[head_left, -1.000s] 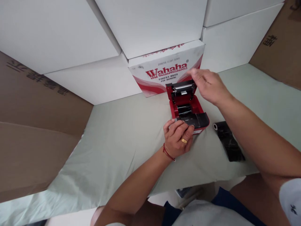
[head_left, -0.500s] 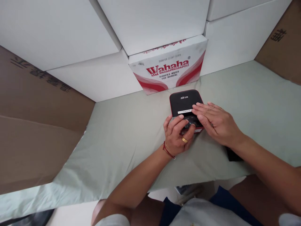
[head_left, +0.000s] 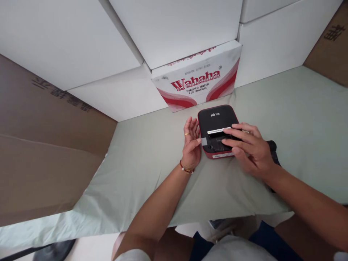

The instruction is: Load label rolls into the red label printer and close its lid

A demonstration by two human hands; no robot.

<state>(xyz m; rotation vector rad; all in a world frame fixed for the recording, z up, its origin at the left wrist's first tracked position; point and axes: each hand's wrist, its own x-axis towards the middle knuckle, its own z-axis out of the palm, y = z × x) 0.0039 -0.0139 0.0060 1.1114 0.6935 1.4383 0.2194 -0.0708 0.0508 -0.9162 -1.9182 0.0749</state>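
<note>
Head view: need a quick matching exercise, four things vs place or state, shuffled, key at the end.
Things
1. red-and-black device with rounded corners
2. white cardboard box with red lettering
3. black cylindrical roll
4. left hand

Place or state
A. right of the device, partly hidden by the right hand
B. at the device's left edge
C. cover down
D. upright behind the device

Pairs: 1-C, 2-D, 3-A, 4-B

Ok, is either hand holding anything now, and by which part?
The right hand is open over the right of the black-topped device. The left hand is at its left edge; whether it grips there cannot be told.
</note>
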